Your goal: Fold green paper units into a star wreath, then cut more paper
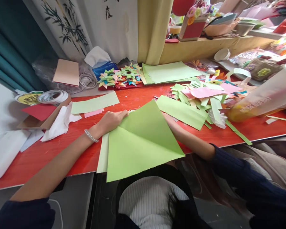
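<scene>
A bright green sheet of paper (143, 143) rises at a tilt over the table's front edge, with a crease across it. My left hand (112, 121) is closed on its upper left edge, thumb and fingers pinched together. Behind the sheet lies a paler sheet (102, 156), showing along the left side. The forearm of my right hand (168, 121) runs up behind the right edge; the paper hides its fingers. A light green paper strip (183, 111) lies just right of that hand, and another pale green strip (95, 102) sits beyond my left hand.
Several folded paper stars (120, 76) sit at the back beside stacked green sheets (171, 72). Paper scraps (205, 95) are heaped at the right, near a tilted translucent container (264, 93). A cardboard box (41, 119) and tape roll (52, 96) stand left on the red table (83, 152).
</scene>
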`<state>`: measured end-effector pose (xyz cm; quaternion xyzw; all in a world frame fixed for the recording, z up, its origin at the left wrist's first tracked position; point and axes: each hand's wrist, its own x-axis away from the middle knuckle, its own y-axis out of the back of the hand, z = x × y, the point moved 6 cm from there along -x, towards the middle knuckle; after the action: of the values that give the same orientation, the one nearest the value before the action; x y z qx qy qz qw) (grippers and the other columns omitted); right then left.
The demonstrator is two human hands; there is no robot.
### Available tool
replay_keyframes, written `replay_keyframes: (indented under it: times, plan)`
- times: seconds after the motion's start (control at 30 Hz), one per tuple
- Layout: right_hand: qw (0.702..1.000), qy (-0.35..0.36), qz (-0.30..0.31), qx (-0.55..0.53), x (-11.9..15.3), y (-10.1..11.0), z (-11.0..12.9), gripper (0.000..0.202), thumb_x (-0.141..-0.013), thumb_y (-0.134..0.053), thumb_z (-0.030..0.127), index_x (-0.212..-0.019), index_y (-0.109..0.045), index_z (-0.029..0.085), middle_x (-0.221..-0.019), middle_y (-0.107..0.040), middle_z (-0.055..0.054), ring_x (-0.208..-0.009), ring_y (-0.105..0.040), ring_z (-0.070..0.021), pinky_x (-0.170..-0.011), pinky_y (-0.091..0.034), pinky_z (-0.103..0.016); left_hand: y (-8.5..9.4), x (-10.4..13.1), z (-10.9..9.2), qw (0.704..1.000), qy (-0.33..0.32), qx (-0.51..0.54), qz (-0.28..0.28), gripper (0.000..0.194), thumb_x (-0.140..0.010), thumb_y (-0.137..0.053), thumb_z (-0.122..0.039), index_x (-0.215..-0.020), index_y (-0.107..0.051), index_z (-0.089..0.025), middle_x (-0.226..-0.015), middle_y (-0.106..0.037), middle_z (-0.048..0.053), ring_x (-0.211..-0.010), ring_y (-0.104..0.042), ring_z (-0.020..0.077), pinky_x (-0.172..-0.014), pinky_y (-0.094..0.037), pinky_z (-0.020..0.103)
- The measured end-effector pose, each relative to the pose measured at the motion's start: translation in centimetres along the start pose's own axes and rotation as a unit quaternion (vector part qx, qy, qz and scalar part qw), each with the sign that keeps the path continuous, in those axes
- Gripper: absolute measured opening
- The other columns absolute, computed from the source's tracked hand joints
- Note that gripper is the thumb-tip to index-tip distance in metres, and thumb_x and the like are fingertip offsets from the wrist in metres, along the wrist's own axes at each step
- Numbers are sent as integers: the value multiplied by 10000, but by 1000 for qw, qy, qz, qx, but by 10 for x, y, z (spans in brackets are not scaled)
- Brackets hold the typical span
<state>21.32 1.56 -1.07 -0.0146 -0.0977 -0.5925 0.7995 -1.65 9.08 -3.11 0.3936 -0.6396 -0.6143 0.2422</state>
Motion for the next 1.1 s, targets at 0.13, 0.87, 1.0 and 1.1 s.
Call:
replay_keyframes:
  times: [0.13,0.87,1.0,1.1]
  plan:
    - [995,-55,60,-51,-14,1,-16,470,-858,-536,570,-1114,-674,201,-1056,-724,-96,-884,-697,-245,-808,-563,-389,5,2,0,997,53,10,-47,352,-986,-333,-410,-981,-606,-187,-743,-657,90,-593,-592,214,-540,-288,283]
    - [982,-30,-50,-181,-8,36,-17,362,-811,-608,561,-1000,-693,264,-1058,-724,-64,-958,-685,-232,-878,-555,-387,19,49,-10,732,279,608,-130,279,-648,-820,-302,-907,-743,-235,-1129,-714,42,-1094,-652,276,-934,-570,407]
    - [963,56,27,-262,2,20,5,704,-807,-271,812,-1025,-680,283,-1126,-696,-46,-1140,-603,-223,-1013,-465,-425,30,58,-22,756,246,574,-196,184,-759,-732,-306,-939,-751,-272,-1110,-723,1,-1118,-644,231,-1004,-535,381]
    - [946,117,31,-301,9,6,18,742,-750,-259,872,-903,-673,275,-1131,-686,-48,-1241,-528,-259,-1062,-434,-460,41,63,-42,834,153,484,-215,318,-837,-596,-174,-1098,-723,-305,-1145,-710,-33,-1065,-669,192,-958,-560,332]
